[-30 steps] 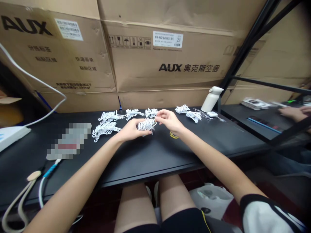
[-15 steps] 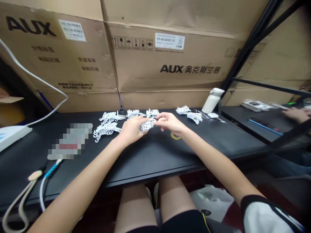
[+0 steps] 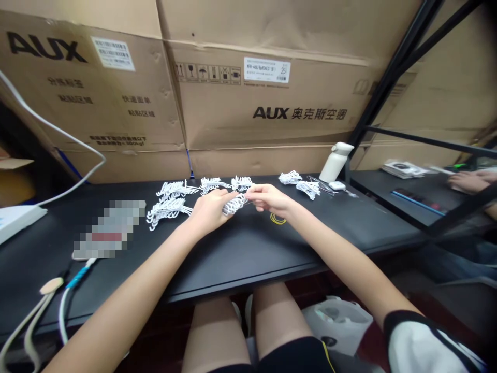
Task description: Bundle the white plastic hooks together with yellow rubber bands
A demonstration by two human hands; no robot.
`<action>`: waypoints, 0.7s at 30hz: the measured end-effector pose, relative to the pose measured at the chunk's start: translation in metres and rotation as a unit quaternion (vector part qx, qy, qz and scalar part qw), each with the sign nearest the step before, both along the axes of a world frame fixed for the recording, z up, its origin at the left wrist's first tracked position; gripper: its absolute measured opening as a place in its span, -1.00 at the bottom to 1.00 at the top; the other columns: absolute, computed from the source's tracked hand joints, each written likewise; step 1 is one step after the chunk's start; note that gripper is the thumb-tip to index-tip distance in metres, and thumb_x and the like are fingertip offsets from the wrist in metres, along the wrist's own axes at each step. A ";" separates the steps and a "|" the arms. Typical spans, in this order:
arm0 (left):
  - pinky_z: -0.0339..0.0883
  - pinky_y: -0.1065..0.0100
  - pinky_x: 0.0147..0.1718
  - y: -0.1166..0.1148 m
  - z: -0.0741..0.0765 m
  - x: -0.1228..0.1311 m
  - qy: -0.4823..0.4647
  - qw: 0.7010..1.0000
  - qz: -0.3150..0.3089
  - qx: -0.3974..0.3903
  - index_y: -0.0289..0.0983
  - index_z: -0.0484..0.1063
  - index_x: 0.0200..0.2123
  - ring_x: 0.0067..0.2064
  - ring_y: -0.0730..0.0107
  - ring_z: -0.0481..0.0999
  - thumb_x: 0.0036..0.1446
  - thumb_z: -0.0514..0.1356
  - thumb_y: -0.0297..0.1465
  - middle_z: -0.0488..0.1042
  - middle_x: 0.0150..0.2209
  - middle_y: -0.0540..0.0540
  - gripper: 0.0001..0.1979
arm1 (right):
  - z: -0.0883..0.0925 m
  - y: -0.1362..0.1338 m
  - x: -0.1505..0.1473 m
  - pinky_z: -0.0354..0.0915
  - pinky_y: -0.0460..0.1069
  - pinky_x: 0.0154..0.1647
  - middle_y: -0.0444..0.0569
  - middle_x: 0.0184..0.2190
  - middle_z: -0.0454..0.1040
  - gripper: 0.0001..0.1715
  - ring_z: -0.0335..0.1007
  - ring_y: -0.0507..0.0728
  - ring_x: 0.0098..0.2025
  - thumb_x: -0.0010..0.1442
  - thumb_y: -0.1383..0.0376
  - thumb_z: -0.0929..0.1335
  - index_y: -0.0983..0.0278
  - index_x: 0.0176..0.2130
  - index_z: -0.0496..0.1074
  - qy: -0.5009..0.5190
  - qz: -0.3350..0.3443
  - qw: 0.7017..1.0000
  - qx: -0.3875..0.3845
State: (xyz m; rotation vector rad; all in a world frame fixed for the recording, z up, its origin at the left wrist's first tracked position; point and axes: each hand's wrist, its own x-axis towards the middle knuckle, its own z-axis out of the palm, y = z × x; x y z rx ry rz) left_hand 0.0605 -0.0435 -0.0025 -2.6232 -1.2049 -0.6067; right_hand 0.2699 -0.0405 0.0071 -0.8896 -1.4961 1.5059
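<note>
The back edge of the black worktop is walled by tall printed cardboard, and its right end is bounded by a black metal frame. The left hand and right hand are held over the rear half, well apart from the front edge, with black surface left between. By the left hand a bundle of white hooks is gripped; it is held between the two hands, its right end met by the right hand's fingertips, which are drawn closed, though what is pinched there cannot be made out. Near the left edge a pixelated flat object is laid; at the back right corner a cream bottle is stood, with a small white case just beside it. Along the back edge, four white bundles are set left of and behind the hands, and two more bundles behind and to the right. Just below the right hand, thin yellow bands are laid, with room between them and the front edge.
</note>
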 end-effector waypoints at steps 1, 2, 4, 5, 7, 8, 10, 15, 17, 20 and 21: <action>0.28 0.33 -0.36 0.000 -0.001 0.000 0.006 1.000 -0.005 0.004 -0.16 0.43 0.07 -0.17 0.17 0.48 0.16 0.14 -0.29 0.50 -0.22 -0.11 -0.61 | -0.002 0.001 -0.002 0.03 -0.14 -0.63 -0.33 -0.71 0.10 -0.69 -0.13 -0.15 -0.67 -0.10 0.19 0.52 0.33 -0.47 0.40 0.021 -0.012 1.000 -0.013; 0.28 0.33 -0.37 0.000 -0.001 -0.001 0.013 1.000 -0.010 0.008 -0.16 0.41 0.09 -0.16 0.17 0.48 0.15 0.15 -0.31 0.50 -0.22 -0.12 -0.59 | -0.004 0.002 -0.004 0.00 -0.14 -0.64 -0.35 -0.73 0.05 -0.68 -0.17 -0.15 -0.67 -0.11 0.20 0.53 0.32 -0.46 0.39 0.041 -0.027 0.999 -0.023; 0.30 0.33 -0.36 0.001 -0.002 -0.001 0.018 1.000 -0.021 0.009 -0.18 0.37 0.14 -0.14 0.15 0.48 0.16 0.15 -0.31 0.51 -0.19 -0.14 -0.54 | -0.008 0.004 -0.008 -0.03 -0.15 -0.65 -0.37 -0.74 0.01 -0.65 -0.20 -0.15 -0.68 -0.14 0.21 0.54 0.31 -0.47 0.36 0.075 -0.059 0.995 -0.040; 0.32 0.31 -0.34 0.001 -0.002 -0.001 0.014 1.000 -0.025 0.007 -0.20 0.35 0.16 -0.13 0.14 0.48 0.17 0.14 -0.30 0.51 -0.17 -0.16 -0.53 | -0.010 0.004 -0.009 -0.03 -0.15 -0.65 -0.37 -0.73 0.04 -0.63 -0.20 -0.16 -0.68 -0.16 0.21 0.54 0.30 -0.48 0.35 0.089 -0.070 0.992 -0.049; 0.35 0.27 -0.27 0.002 -0.002 -0.002 -0.014 0.999 -0.028 0.002 -0.25 0.34 0.18 -0.10 0.11 0.48 0.19 0.13 -0.25 0.51 -0.13 -0.20 -0.50 | -0.013 0.006 -0.011 -0.02 -0.15 -0.67 -0.35 -0.70 0.10 -0.60 -0.21 -0.17 -0.69 -0.18 0.21 0.55 0.29 -0.52 0.30 0.107 -0.077 0.989 -0.069; 0.35 0.24 -0.22 0.002 -0.001 -0.003 -0.038 0.999 -0.031 -0.004 -0.27 0.34 0.17 -0.09 0.10 0.48 0.19 0.13 -0.22 0.51 -0.11 -0.22 -0.50 | -0.014 0.006 -0.012 -0.01 -0.15 -0.67 -0.34 -0.69 0.12 -0.60 -0.21 -0.18 -0.70 -0.18 0.21 0.55 0.29 -0.53 0.28 0.112 -0.076 0.988 -0.075; 0.34 0.21 -0.12 0.004 0.000 -0.004 -0.095 0.994 -0.045 -0.031 -0.27 0.39 0.12 -0.07 0.11 0.49 0.18 0.15 -0.17 0.52 -0.07 -0.21 -0.51 | -0.015 0.007 -0.012 0.04 -0.15 -0.67 -0.34 -0.68 0.15 -0.62 -0.22 -0.18 -0.71 -0.14 0.21 0.53 0.29 -0.53 0.28 0.116 -0.071 0.988 -0.078; 0.31 0.22 -0.01 0.004 0.002 -0.004 -0.215 0.962 -0.105 -0.129 -0.27 0.48 -0.01 -0.05 0.14 0.51 0.10 0.21 -0.11 0.55 -0.05 -0.17 -0.53 | -0.015 0.010 -0.010 0.08 -0.18 -0.67 -0.35 -0.67 0.20 -0.75 -0.29 -0.19 -0.74 -0.01 0.31 0.46 0.29 -0.48 0.30 0.145 -0.028 0.977 -0.155; 0.30 0.24 0.01 0.002 0.003 -0.002 -0.246 0.950 -0.110 -0.156 -0.29 0.48 -0.02 -0.04 0.14 0.51 0.08 0.23 -0.10 0.55 -0.04 -0.16 -0.52 | -0.015 0.011 -0.009 0.11 -0.19 -0.66 -0.33 -0.63 0.28 -0.84 -0.27 -0.19 -0.75 0.04 0.38 0.41 0.30 -0.45 0.31 0.154 -0.023 0.966 -0.206; 0.31 0.26 0.00 0.000 0.004 0.001 -0.288 0.932 -0.105 -0.195 -0.32 0.49 -0.05 -0.07 0.17 0.51 0.10 0.21 -0.10 0.56 -0.06 -0.16 -0.53 | -0.014 0.009 -0.010 0.14 -0.19 -0.65 -0.27 -0.58 0.37 -0.90 -0.16 -0.18 -0.75 0.10 0.42 0.35 0.31 -0.44 0.34 0.165 -0.032 0.955 -0.246; 0.31 0.26 -0.01 0.000 0.004 0.002 -0.300 0.925 -0.105 -0.206 -0.33 0.49 -0.06 -0.09 0.19 0.51 0.11 0.21 -0.10 0.56 -0.07 -0.16 -0.54 | -0.013 0.008 -0.011 0.14 -0.18 -0.66 -0.26 -0.58 0.38 -0.90 -0.11 -0.17 -0.74 0.11 0.42 0.35 0.31 -0.44 0.34 0.167 -0.037 0.953 -0.250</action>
